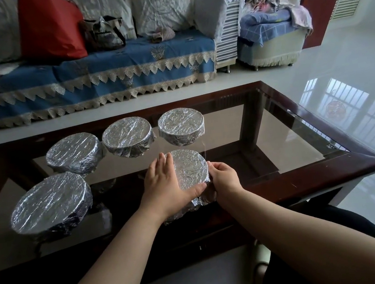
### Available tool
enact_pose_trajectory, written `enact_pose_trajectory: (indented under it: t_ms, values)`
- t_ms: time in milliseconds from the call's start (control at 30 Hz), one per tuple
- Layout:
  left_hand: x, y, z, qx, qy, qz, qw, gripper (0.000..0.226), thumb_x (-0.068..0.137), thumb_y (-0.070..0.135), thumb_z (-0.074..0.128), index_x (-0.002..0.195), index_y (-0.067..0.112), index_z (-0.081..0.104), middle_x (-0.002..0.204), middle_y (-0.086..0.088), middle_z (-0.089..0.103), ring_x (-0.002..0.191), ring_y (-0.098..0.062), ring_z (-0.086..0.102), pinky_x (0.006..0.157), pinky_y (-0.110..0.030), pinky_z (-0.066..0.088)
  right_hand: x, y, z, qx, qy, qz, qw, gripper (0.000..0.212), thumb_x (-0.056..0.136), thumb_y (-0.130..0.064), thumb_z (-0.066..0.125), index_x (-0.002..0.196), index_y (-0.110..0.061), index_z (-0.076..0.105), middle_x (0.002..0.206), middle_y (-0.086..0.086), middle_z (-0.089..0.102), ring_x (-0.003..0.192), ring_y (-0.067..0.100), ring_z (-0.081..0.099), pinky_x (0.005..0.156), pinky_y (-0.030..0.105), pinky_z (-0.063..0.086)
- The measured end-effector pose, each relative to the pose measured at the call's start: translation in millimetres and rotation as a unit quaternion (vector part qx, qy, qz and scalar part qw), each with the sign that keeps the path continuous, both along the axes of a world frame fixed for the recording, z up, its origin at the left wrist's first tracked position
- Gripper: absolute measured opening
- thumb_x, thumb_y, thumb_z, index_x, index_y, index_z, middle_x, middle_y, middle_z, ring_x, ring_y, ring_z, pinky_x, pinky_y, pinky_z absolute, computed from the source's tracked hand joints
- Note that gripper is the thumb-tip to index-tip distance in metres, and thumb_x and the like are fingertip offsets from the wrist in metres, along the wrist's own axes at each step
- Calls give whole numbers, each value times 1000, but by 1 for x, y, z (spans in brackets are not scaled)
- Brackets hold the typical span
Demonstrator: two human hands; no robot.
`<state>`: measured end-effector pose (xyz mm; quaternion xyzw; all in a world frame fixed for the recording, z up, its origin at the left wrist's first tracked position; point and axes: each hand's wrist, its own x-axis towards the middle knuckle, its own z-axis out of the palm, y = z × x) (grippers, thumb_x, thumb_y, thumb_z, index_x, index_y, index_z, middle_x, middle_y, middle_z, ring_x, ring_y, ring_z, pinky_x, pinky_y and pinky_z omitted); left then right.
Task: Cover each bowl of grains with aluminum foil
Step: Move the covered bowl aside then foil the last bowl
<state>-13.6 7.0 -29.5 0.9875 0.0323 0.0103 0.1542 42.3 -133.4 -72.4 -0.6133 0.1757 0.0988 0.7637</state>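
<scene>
Five round bowls (181,128) under crinkled foil (188,167); glass table (298,128).

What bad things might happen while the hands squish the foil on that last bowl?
The left hand and right hand press thin foil round the near bowl; squeezing hard might tear it. The bowl sits on a glass table, so it might slide toward the covered bowl behind.
</scene>
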Motion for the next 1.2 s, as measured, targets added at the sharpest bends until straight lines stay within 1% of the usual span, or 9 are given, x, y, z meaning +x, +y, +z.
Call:
enact_pose_trajectory:
  t_ms: [133,233,333,467,567,667,800,1033,1200]
  values:
    - [1,1,-1,-4,0,2,1000,140,45,94,16,155,10,-6,163,-12,-7,149,-22,-11,119,-35,-6,5,0,-3,-5,13,11,1000,16,90,-22,69,82,-9,63,78,12,68,61,24,62,51,32,54]
    - [3,1,-3,7,-2,4,1000,140,47,95,18,155,10,-6,163,-12,-6,149,-22,-10,120,-35,-6,7,-2,-1,-43,-8,29,999,16,84,-6,72,98,-4,63,88,11,71,80,29,69,78,47,59]
    - [2,-1,-4,8,1,14,1000,136,56,96,33,155,11,-5,163,-13,-4,149,-24,-9,120,-36,-5,9,-6,11,-90,-43,32,995,36,84,16,46,114,-4,51,93,4,66,82,21,66,74,37,56]
    - [-1,-10,-1,5,11,40,999,135,55,95,29,154,9,-6,163,-16,-5,149,-27,-9,120,-39,-4,4,-11,18,-124,-147,-18,981,22,93,-4,44,111,-12,53,101,0,69,95,15,66,83,34,56]
    - [-7,-20,1,23,18,67,997,140,46,95,11,154,8,-7,162,-19,-2,149,-31,-5,121,-42,2,-13,-11,14,-218,-236,52,946,16,97,-24,54,107,-15,62,102,-8,68,89,1,61,79,13,45]
    - [-13,-19,7,22,36,75,996,134,50,95,2,155,13,-8,162,-17,-2,148,-33,-1,119,-44,5,-17,-12,6,-229,-247,88,937,19,98,-29,53,111,-19,63,116,-11,66,96,3,62,85,20,48]
    - [-8,2,9,66,-3,-9,998,138,40,100,-17,155,25,-9,162,-7,-15,148,-30,-14,118,-50,-1,-11,-17,6,-265,-260,102,923,22,98,-30,53,118,-24,59,99,-16,64,88,0,61,80,22,49]
    - [2,14,-1,46,39,-81,995,145,33,104,-11,155,26,-12,161,-3,-19,148,-21,-19,120,-47,-2,-7,-20,5,-272,-240,109,925,19,98,-32,52,105,-18,63,83,-13,62,74,-2,57,66,14,43]
    - [2,13,-1,41,44,-71,996,145,34,104,-10,155,25,-13,162,-3,-17,149,-23,-14,119,-47,1,-8,-27,-3,-261,-238,120,928,25,100,-30,50,111,-18,69,98,-10,71,92,2,63,81,16,47]
